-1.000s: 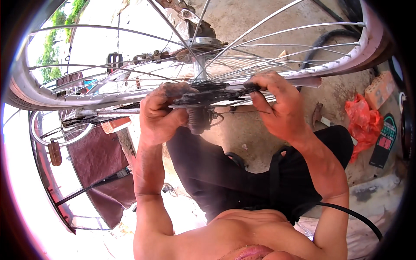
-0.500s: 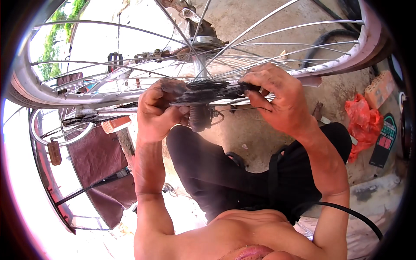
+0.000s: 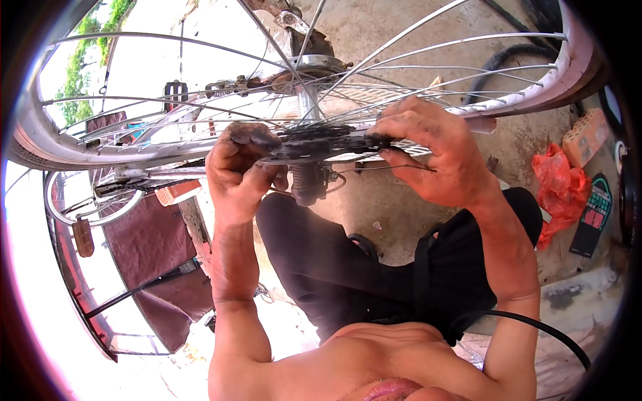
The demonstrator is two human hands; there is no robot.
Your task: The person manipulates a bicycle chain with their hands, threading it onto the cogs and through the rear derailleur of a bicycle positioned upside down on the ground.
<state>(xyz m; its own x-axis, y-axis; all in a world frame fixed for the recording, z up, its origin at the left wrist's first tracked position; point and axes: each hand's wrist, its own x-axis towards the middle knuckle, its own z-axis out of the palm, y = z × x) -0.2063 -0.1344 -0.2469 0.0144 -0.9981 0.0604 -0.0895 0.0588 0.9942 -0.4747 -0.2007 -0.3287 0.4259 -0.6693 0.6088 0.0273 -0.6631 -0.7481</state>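
Observation:
A silver-rimmed bicycle wheel (image 3: 120, 155) with thin spokes spans the upper view. At its hub, on the side facing me, sits a greasy black sprocket cluster (image 3: 314, 144). My left hand (image 3: 237, 164) grips the cluster's left edge, fingers curled and blackened. On its right edge my right hand (image 3: 428, 150) has thumb and fingers closed; the exact contact is partly hidden by grime. A thin cable (image 3: 401, 166) passes by the right thumb. Below the sprockets hangs a dark derailleur body (image 3: 309, 184).
Another hub part (image 3: 314, 61) lies beyond the spokes. A perforated brick (image 3: 584, 138), a red plastic bag (image 3: 558, 190) and a black sandal-shaped piece (image 3: 592, 217) lie on the floor at right. A second bicycle wheel (image 3: 57, 200) and a maroon sheet (image 3: 144, 234) are at left.
My right hand has shifted slightly right, its thumb further from the fingers. My left hand has moved a little to the left along the cluster's edge. The wheel looks almost unmoved.

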